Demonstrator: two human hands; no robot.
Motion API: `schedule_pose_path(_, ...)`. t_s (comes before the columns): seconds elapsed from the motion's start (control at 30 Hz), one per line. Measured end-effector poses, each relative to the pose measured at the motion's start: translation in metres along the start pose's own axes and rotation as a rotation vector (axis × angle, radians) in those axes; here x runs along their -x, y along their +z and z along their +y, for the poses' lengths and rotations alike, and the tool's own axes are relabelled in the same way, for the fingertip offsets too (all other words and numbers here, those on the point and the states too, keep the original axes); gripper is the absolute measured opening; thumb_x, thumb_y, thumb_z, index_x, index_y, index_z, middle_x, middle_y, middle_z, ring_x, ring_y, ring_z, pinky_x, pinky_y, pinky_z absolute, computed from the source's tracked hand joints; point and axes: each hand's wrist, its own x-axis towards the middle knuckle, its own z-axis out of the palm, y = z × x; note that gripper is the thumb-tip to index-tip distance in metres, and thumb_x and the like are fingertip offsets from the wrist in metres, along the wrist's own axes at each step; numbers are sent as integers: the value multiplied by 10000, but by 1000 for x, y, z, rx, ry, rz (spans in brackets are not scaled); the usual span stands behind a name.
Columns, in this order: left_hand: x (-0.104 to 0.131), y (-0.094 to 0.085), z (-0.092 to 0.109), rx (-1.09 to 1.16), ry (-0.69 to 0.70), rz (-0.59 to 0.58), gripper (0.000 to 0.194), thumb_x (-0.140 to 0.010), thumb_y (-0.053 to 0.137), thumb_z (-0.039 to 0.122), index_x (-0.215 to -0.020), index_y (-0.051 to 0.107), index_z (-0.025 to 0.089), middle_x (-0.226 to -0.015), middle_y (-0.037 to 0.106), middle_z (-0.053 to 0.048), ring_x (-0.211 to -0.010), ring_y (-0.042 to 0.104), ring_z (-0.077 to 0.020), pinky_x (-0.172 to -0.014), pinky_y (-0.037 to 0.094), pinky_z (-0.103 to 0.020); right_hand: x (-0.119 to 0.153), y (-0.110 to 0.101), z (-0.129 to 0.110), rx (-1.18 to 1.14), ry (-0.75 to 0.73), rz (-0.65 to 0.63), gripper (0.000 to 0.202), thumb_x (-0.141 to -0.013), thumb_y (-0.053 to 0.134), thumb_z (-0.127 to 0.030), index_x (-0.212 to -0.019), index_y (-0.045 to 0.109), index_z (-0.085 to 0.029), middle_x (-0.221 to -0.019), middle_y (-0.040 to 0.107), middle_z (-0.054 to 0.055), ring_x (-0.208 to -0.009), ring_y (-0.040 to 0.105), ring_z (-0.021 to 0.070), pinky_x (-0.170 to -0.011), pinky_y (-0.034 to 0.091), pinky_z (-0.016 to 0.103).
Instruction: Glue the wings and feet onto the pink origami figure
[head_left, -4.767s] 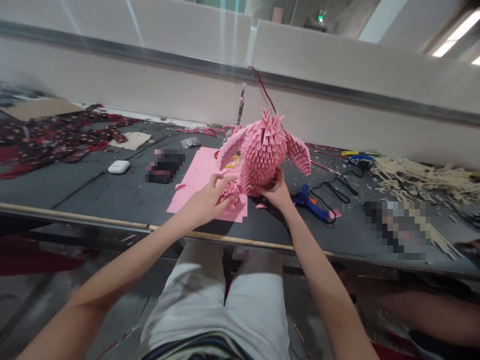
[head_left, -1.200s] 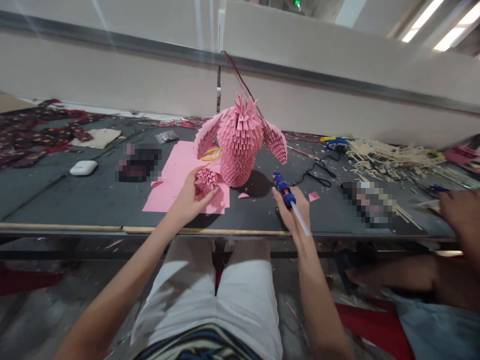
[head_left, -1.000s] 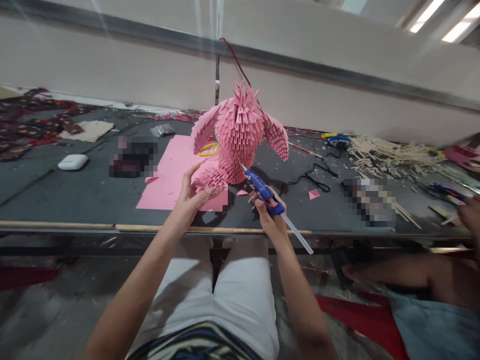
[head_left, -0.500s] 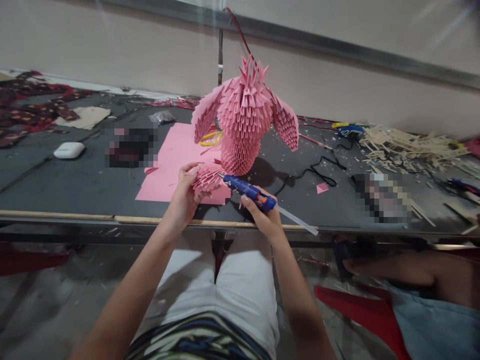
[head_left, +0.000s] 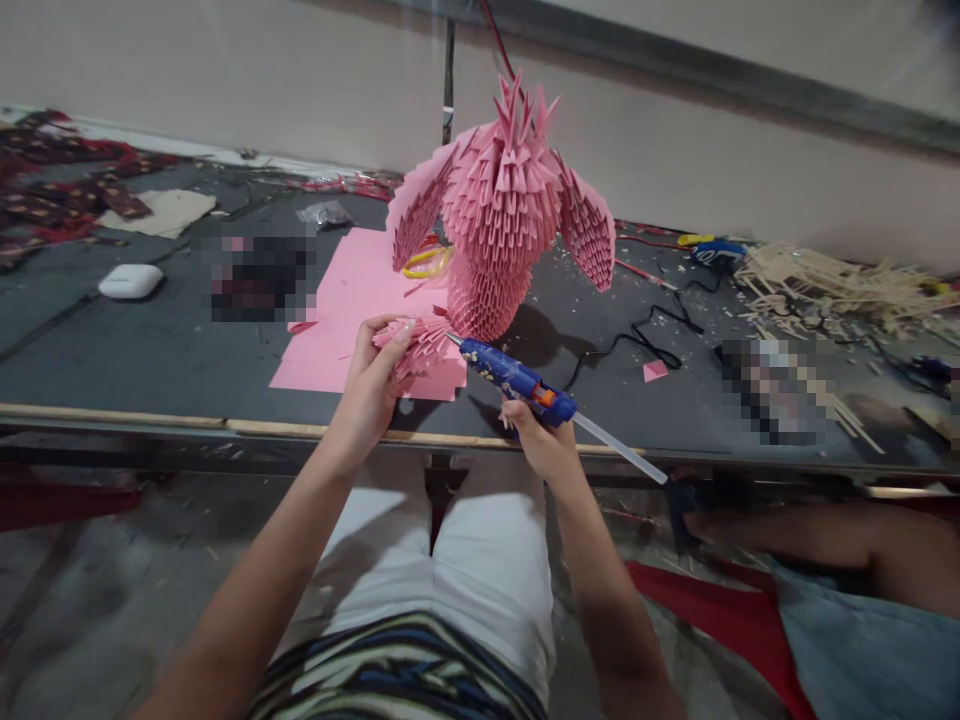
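Note:
A small pink folded-paper piece (head_left: pixel 424 345) is gripped in my left hand (head_left: pixel 373 375), with the thumb on its top. My right hand (head_left: pixel 546 435) is wrapped round a blue glue gun (head_left: pixel 510 370), whose metal tip points left at the paper piece; whether they touch is hard to tell. A clear glue stick (head_left: pixel 619 447) sticks out of the gun's rear. Behind them a large pink folded-paper figure (head_left: pixel 499 220) stands upright, with a wing-like part at each side. Pink paper sheets (head_left: pixel 352 300) lie under and left of my left hand.
On the dark table (head_left: pixel 187 375) are a white case (head_left: pixel 130 282), two blurred-out items, a black cord (head_left: pixel 622 345), a small pink square (head_left: pixel 655 371) and a pile of thin sticks (head_left: pixel 832 280). Another person's leg (head_left: pixel 810 540) is at the lower right.
The glue gun and my right hand have shifted slightly right and down, and its tip has moved a little right. The view has shifted, so the large figure appears higher and larger.

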Motion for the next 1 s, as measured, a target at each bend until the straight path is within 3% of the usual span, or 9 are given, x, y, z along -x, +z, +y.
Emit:
schedule_pose_path(0.27, 0, 0, 1, 17, 25, -12, 372, -860, 712, 475, -1110, 521, 276, -1163, 667, -24, -959, 709, -172, -746, 620, -287, -2, 5, -1, -28, 54, 30, 448, -753, 735, -645, -697, 678, -204, -572, 515, -14, -530, 441, 119, -531, 440, 258)
schedule_pose_path(0.43, -2, 0, -1, -20, 26, -26, 368, -889, 658, 521, -1117, 497, 280, -1179, 659, -42, -1022, 693, -205, -782, 610, -326, -3, 3, 0, -24, 94, 10, 435, -754, 750, -613, -634, 670, -203, -532, 503, -20, -499, 419, 111, -509, 422, 254)
schedule_pose_path(0.53, -3, -3, -5, -67, 100, -11, 368, -901, 649, 498, -1145, 490, 273, -1228, 627, -53, -1109, 659, -212, -922, 576, -370, -2, 1, -5, 7, 101, 4, 419, -782, 736, -590, -654, 661, -199, -570, 542, -16, -526, 453, 116, -519, 420, 247)
schedule_pose_path(0.63, -3, -7, -7, -323, 246, 56, 424, -897, 675, 476, -1210, 484, 261, -1282, 585, -75, -1225, 585, -243, -1099, 463, -446, -2, -4, -11, 129, 25, 11, 342, -811, 742, -534, -809, 673, -200, -738, 637, -2, -670, 561, 144, -641, 481, 254)
schedule_pose_path(0.77, 6, -6, 0, -862, 312, 148, 527, -855, 725, 496, -1254, 486, 248, -1369, 518, -130, -1386, 389, -384, -1189, 239, -637, -3, -9, -11, 378, -126, 45, 286, -872, 704, -471, -956, 645, -204, -909, 666, 26, -816, 613, 168, -765, 495, 263)
schedule_pose_path(0.87, 29, 2, 9, -1019, 444, 209, 560, -847, 726, 504, -1269, 475, 233, -1457, 430, -161, -1419, 331, -398, -1192, 213, -618, -3, -7, -2, 565, -172, 95, 223, -924, 633, -420, -1019, 617, -219, -990, 690, 50, -819, 640, 183, -739, 485, 270)
schedule_pose_path(0.93, 52, 9, 16, -973, 503, 108, 429, -902, 648, 499, -1189, 490, 222, -1300, 539, -143, -1283, 487, -332, -1110, 359, -520, -1, -3, 3, 738, -164, 95, 161, -932, 585, -324, -1055, 602, -223, -1038, 695, 62, -767, 647, 185, -680, 465, 272)
schedule_pose_path(0.97, 65, 12, 19, -916, 460, -14, 368, -920, 608, 519, -1108, 499, 222, -1148, 602, -109, -1107, 584, -284, -984, 450, -445, 0, 0, 5, 836, -162, 94, 176, -918, 563, -263, -1084, 597, -216, -1067, 691, 70, -739, 647, 182, -644, 448, 271)
schedule_pose_path(1.0, 76, 16, 23, -887, 320, -190, 362, -919, 600, 545, -1047, 495, 224, -1010, 633, -68, -918, 626, -234, -830, 486, -370, 2, 3, 6, 928, -166, 97, 224, -898, 542, -209, -1116, 592, -205, -1099, 684, 79, -720, 649, 180, -612, 429, 270)
